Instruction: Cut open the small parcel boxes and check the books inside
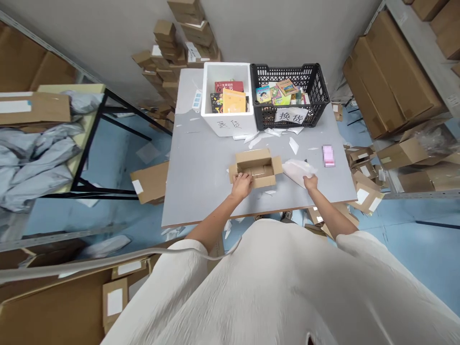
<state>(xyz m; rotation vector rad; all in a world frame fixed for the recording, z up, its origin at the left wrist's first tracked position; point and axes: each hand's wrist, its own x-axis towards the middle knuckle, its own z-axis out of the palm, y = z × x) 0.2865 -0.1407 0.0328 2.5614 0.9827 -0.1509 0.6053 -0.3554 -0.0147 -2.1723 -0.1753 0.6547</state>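
Observation:
An open cardboard box (259, 181) with its flaps folded out sits on the grey table (201, 182). My left hand (242, 185) grips the near left edge of this box, its fingers curled over into the opening. To the right of the box, my right hand (310, 182) is closed on the near right corner of a white plastic-wrapped packet (298, 171). What the packet contains cannot be made out. Its left end is close to the box's right flap.
Behind stand a white foam box (227, 122) and a black crate (316, 112), both holding books. A pink-screened phone (328, 156) lies at the right. Paper scraps (293, 145) litter the tabletop. Cartons (395, 81) and grey bags (32, 153) crowd the sides.

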